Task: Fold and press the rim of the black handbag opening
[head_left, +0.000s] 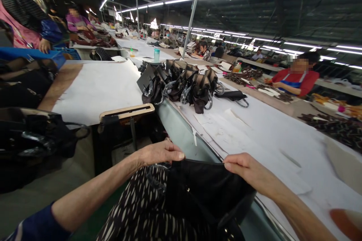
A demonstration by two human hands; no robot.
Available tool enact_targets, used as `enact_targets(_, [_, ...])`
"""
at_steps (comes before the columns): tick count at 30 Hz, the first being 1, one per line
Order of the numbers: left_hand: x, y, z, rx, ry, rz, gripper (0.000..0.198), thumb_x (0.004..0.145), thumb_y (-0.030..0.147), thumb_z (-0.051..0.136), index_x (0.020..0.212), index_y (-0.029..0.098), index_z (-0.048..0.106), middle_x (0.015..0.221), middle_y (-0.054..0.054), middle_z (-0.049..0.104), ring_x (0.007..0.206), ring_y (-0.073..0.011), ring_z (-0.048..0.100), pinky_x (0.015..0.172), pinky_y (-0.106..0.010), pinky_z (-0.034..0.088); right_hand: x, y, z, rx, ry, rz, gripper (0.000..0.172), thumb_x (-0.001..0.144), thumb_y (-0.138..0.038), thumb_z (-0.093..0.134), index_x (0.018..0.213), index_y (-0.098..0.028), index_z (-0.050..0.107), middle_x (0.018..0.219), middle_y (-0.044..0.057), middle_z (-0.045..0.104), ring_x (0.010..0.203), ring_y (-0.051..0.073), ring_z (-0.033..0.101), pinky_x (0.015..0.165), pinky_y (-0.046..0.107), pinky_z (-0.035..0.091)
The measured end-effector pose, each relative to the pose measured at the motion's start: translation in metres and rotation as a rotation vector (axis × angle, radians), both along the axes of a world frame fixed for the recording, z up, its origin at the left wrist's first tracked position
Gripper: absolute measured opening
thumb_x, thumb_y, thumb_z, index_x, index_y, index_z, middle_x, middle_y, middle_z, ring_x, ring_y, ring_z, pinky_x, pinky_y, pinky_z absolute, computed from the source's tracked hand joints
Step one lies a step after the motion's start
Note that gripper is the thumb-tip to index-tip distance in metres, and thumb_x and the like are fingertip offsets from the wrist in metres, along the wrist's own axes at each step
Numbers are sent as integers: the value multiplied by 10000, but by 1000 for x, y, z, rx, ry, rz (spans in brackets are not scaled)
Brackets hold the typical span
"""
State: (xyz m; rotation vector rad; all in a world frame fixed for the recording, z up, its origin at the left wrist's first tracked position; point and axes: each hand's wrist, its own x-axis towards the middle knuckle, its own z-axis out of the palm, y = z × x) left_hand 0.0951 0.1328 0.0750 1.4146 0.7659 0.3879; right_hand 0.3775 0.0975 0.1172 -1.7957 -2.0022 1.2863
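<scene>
Left hand: thumb and fingers pinched on the top edge of a soft black bag. Right hand: same grip, farther along that edge. Bag sits over my black-and-cream patterned garment, beside the long white-covered worktable. Ahead, black bags with plastic-wrapped handles stand clustered.

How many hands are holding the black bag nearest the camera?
2: the left hand pinches the black bag near the left end of its top edge, the right hand farther right along it. The bag's far side is hidden.
</scene>
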Motion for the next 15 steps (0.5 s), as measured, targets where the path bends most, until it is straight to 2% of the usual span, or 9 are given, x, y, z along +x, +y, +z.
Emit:
enact_targets(3, [9, -11, 0, 87, 35, 25, 293, 735, 390, 581, 739, 108, 660, 573, 25, 516, 533, -81, 403, 501, -187, 305, 1, 0, -3, 5, -15, 6, 278, 798, -380, 455, 629, -163, 495, 536, -48, 340, 521, 97, 326, 482, 221, 239])
enact_targets(5, [15, -16, -3, 134, 62, 90, 291, 746, 362, 541, 607, 110, 591, 503, 43, 426, 477, -71, 333, 441, -196, 244, 1, 0, -3, 17, -27, 20, 279, 798, -382, 450, 627, -167, 498, 536, -45, 363, 524, 102, 348, 487, 221, 257])
enact_targets(8, [20, -21, -4, 174, 99, 168, 275, 746, 329, 508, 558, 130, 512, 480, 51, 371, 456, -71, 309, 414, -201, 216, -2, -2, 1, 98, -118, 56, 293, 811, -390, 408, 664, -177, 546, 577, -20, 478, 578, 137, 452, 539, 233, 337])
enact_targets(10, [21, -23, 2, 212, 109, 184, 264, 748, 306, 492, 545, 138, 483, 472, 53, 347, 449, -70, 298, 404, -202, 204, -10, -5, 6, 199, -232, 67, 244, 783, -373, 448, 816, -200, 616, 763, 16, 611, 748, 189, 544, 682, 260, 399])
enact_targets(11, [23, -24, 7, 253, 108, 184, 264, 749, 290, 486, 531, 141, 466, 468, 54, 331, 446, -68, 290, 401, -203, 197, -15, -7, 8, 244, -285, 61, 273, 741, -347, 502, 954, -226, 620, 922, 28, 637, 880, 218, 550, 784, 278, 395])
enact_targets(12, [24, -25, 13, 315, 112, 187, 270, 747, 266, 481, 511, 142, 442, 465, 55, 315, 445, -65, 283, 402, -203, 192, -22, -9, 9, 274, -326, 60, 392, 686, -303, 550, 1072, -251, 591, 1058, 35, 621, 983, 239, 531, 857, 292, 374])
enact_targets(13, [26, -26, 19, 395, 120, 190, 282, 742, 241, 483, 487, 142, 414, 459, 56, 298, 445, -61, 278, 406, -201, 189, -28, -10, 10, 290, -361, 83, 499, 641, -254, 565, 1140, -266, 559, 1118, 40, 605, 1030, 252, 517, 880, 300, 367])
enact_targets(14, [28, -26, 24, 480, 140, 194, 293, 738, 214, 483, 470, 141, 390, 450, 57, 278, 441, -57, 274, 410, -201, 184, -35, -10, 10, 291, -399, 106, 559, 598, -208, 566, 1153, -270, 554, 1099, 45, 618, 1015, 260, 532, 864, 309, 381])
enact_targets(15, [31, -27, 29, 552, 171, 187, 291, 730, 190, 487, 462, 139, 386, 437, 58, 267, 435, -54, 275, 410, -201, 179, -40, -9, 10, 307, -437, 136, 528, 592, -180, 536, 1110, -270, 585, 1031, 47, 646, 969, 261, 557, 826, 314, 401])
